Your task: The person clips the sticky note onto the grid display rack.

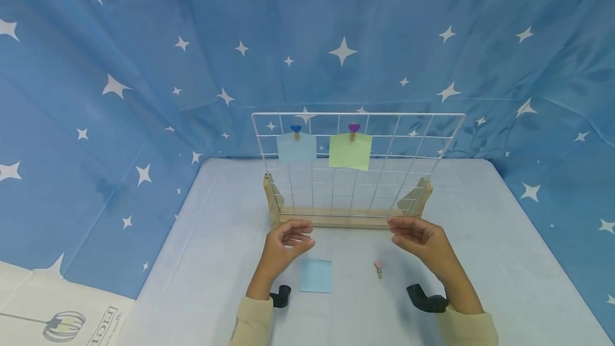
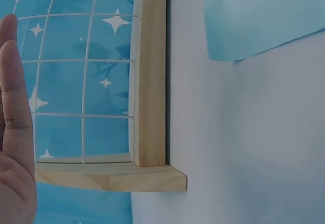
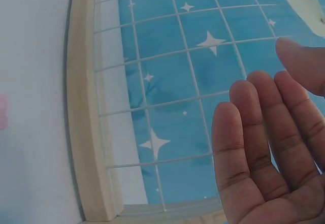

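Note:
Both hands hover in front of a white wire grid standing in a wooden base. My left hand holds nothing, its fingers bent gently toward the right, above and left of a blue sticky note on the table. Facing it, my right hand is also unfilled; its palm and relaxed fingers show in the right wrist view. Between and below the hands lies a small clothespin with a pink top. On the grid, a blue-heart clothespin pins a light blue note, and a purple-heart clothespin pins a green note.
The white tabletop spreads around the base. A blue curtain with white stars hangs behind and at the sides. Black straps and mounts sit on the wrists. Printed cream cloth lies at the lower left.

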